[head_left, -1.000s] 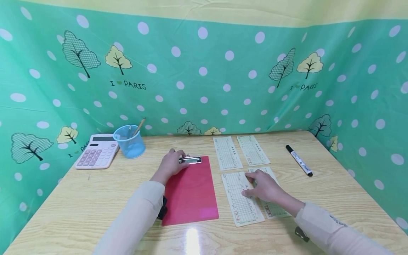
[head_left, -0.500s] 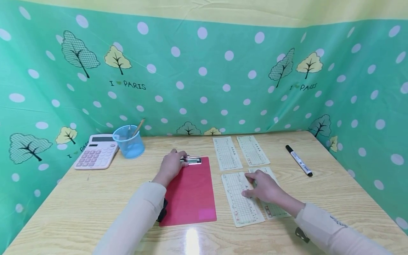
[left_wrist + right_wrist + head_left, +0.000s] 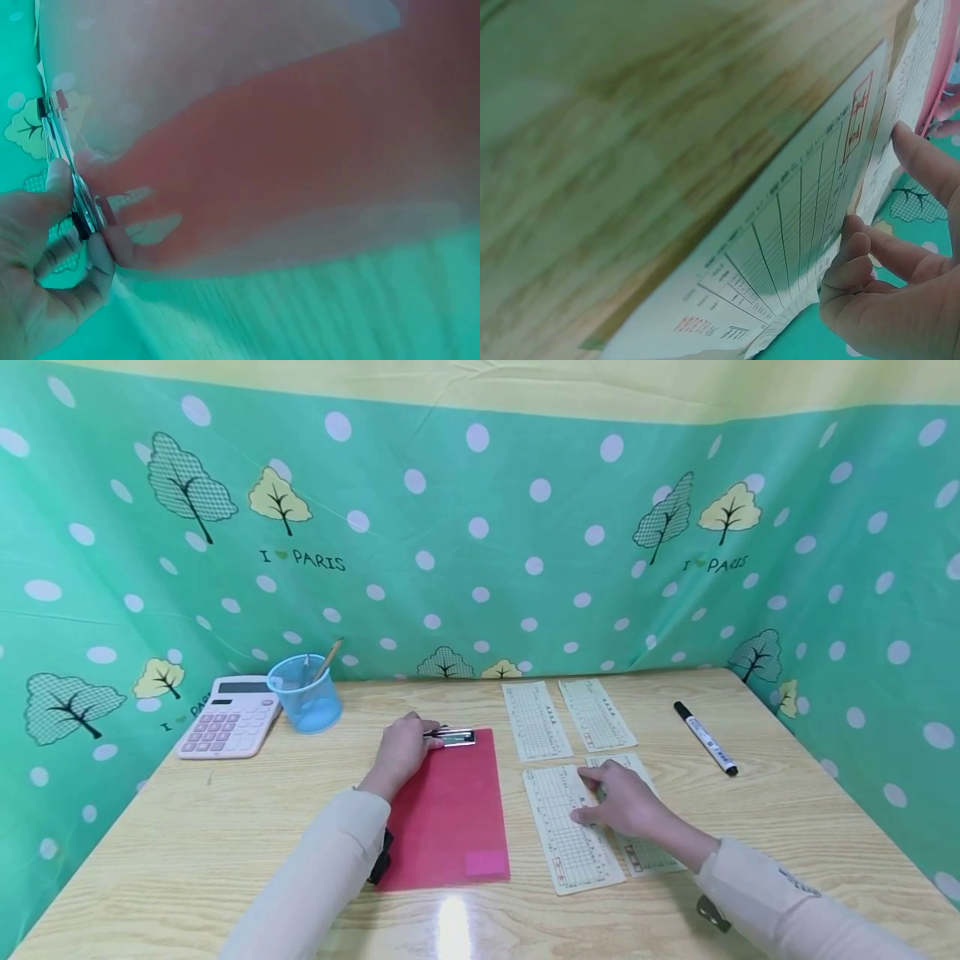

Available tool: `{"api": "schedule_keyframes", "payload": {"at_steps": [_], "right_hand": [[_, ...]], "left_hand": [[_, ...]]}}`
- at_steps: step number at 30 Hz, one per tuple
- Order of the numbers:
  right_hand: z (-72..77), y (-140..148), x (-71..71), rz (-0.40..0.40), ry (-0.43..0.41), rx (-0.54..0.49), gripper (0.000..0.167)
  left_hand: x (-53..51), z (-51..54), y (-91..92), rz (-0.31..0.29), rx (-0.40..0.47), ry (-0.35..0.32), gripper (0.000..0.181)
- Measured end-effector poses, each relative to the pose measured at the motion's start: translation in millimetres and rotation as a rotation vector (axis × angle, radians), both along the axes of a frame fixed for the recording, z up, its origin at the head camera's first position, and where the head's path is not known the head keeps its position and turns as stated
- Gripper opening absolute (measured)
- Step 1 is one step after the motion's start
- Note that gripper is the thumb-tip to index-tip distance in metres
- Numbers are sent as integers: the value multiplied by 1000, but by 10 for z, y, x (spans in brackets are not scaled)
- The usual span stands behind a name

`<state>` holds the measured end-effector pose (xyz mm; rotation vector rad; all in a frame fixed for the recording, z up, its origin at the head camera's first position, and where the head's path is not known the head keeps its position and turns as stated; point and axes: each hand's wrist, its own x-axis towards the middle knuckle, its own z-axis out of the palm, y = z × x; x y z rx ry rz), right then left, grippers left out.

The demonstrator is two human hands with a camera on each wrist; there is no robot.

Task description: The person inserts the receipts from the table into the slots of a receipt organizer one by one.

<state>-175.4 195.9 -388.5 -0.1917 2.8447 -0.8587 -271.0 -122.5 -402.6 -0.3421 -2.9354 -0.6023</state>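
Note:
A red clipboard [image 3: 450, 810] lies left of the paper slips, its metal clip [image 3: 459, 737] at the far end. My left hand [image 3: 402, 750] grips it at the clip's left side; in the left wrist view the thumb lies on the clip [image 3: 69, 169] and curled fingers touch its other side. My right hand [image 3: 622, 797] rests over two printed slips, thumb and forefinger apart and touching near the inner edge of the left slip [image 3: 562, 852]. The right slip [image 3: 648, 858] is partly hidden beneath the hand. In the right wrist view the other fingers are loosely bent.
Two more slips, a left one [image 3: 536, 720] and a right one [image 3: 596, 714], lie farther back. A marker [image 3: 705, 737] is at the right. A pink calculator [image 3: 231, 717] and a blue pen cup [image 3: 309, 702] with pencils stand back left. A polka-dot curtain [image 3: 480, 568] borders the table.
The clipboard's near end has shifted slightly left and toward me with the left hand still at its clip. The right hand and the slips have stayed in place.

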Motion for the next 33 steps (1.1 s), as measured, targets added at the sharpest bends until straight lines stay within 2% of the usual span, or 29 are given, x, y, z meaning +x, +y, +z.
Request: {"api": "schedule_keyframes", "payload": {"at_steps": [5, 14, 22, 33], "right_hand": [[-7, 6, 2, 0, -3, 4, 77], [-8, 11, -1, 4, -2, 7, 76], [-5, 4, 2, -4, -3, 3, 77], [-19, -1, 10, 6, 5, 9, 77]], "left_hand": [[-2, 11, -1, 2, 41, -10, 29], [-44, 20, -17, -27, 41, 11, 21], [-78, 32, -4, -16, 50, -18, 21], [-60, 54, -27, -19, 77, -45, 20]]}}
